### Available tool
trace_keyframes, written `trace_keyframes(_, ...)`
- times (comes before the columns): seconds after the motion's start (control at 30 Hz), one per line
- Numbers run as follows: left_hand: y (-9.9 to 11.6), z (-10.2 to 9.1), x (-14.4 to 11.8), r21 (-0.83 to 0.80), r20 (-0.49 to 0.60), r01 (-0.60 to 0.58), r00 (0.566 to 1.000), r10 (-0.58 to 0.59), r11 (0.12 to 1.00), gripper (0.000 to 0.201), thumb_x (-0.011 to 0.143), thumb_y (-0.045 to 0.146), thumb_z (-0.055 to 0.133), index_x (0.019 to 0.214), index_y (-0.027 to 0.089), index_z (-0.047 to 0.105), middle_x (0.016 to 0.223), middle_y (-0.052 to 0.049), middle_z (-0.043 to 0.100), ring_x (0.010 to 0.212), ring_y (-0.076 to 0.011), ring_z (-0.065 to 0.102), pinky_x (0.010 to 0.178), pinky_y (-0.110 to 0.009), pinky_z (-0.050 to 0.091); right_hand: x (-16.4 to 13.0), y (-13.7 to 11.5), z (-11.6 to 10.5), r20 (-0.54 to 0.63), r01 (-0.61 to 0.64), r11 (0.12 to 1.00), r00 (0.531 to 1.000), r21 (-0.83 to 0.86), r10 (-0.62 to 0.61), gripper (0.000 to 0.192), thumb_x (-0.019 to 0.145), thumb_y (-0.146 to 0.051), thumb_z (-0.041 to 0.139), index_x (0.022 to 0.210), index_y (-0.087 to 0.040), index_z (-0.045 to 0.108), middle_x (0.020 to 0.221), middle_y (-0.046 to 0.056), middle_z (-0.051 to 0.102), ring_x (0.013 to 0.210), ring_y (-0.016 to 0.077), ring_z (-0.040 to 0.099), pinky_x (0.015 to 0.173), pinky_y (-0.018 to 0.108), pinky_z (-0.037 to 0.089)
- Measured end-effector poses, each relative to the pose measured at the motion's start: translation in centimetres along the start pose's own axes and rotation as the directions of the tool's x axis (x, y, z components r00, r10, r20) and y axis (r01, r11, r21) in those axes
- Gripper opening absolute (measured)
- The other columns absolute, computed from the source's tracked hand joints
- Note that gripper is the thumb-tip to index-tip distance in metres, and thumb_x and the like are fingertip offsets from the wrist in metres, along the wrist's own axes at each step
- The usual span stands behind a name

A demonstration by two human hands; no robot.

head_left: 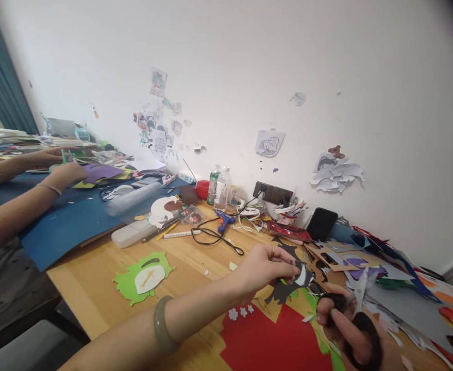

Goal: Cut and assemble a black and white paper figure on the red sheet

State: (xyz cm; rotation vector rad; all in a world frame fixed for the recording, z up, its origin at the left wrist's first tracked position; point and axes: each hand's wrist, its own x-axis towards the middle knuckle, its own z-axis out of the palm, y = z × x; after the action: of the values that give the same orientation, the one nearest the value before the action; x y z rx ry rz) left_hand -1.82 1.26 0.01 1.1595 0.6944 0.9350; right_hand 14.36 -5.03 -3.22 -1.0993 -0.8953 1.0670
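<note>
In the head view my left hand (263,268) pinches a black paper cutout (286,292) with a white patch on it, above the table's right part. Black-handled scissors (361,292) are in my right hand (352,335), its fingers through the loops and the blades parted and pointing up. The blades stand a little right of the black cutout, apart from it. Beneath my left hand lies a red paper shape (272,340), with small white paper flowers (243,312) near its upper edge. A green paper shape with a white oval (149,278) lies to the left.
A blue glue gun (225,221) with a black cable, bottles (222,189), a phone (321,223) and a pen cup (287,217) stand along the wall. Paper scraps (400,304) crowd the right side. At left, a co-worker's hands (66,172) hold green scissors and purple paper.
</note>
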Motion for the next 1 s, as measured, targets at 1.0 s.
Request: trace_keyframes(1.0,-2.0,1.6,-0.1,0.116,0.123,0.029,0.991,-0.044,0.993,0.018,0.062,0.022,0.058,0.075,0.012,0.063,0.067,-0.001,0.056,0.06,-0.0087,0.05,0.051,-0.019,0.043,0.1,-0.1,0.4,-0.09,0.036,0.973,0.994,-0.226,-0.058,0.033,0.051,-0.028,0.071,0.082,-0.023,0.06,0.061,-0.005,0.06,0.056,0.0108,0.051,0.049,0.018,0.04)
